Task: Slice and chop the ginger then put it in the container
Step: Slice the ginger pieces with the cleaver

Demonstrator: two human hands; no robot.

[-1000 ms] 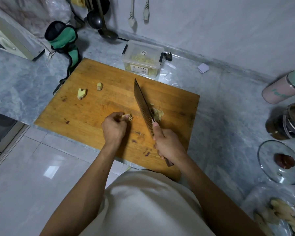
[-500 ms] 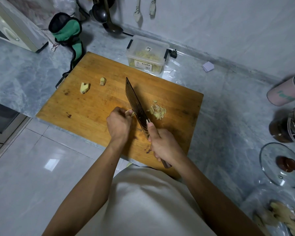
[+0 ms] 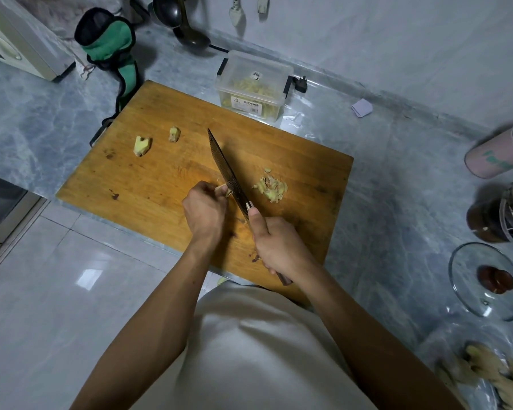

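The ginger piece (image 3: pixel 221 190) under the left hand (image 3: pixel 205 213) is mostly hidden by curled fingers, only a sliver peeking out beside the knife (image 3: pixel 227 173). The knife's handle vanishes inside the right hand (image 3: pixel 279 247), just its butt end showing. Far right of the hands, a pink bottle (image 3: pixel 498 155) and a dark jar (image 3: pixel 501 211) are cut off by the frame edge. Ginger roots (image 3: pixel 486 371) at the lower right are blurred. The label on the container (image 3: pixel 253 87) beyond the hands is too small to read.

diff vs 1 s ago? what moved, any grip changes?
The knife shifted left off the sliced ginger pile, now against the ginger piece the left hand holds. Same grips; right hand still holds the handle. Two chunks and container unmoved.
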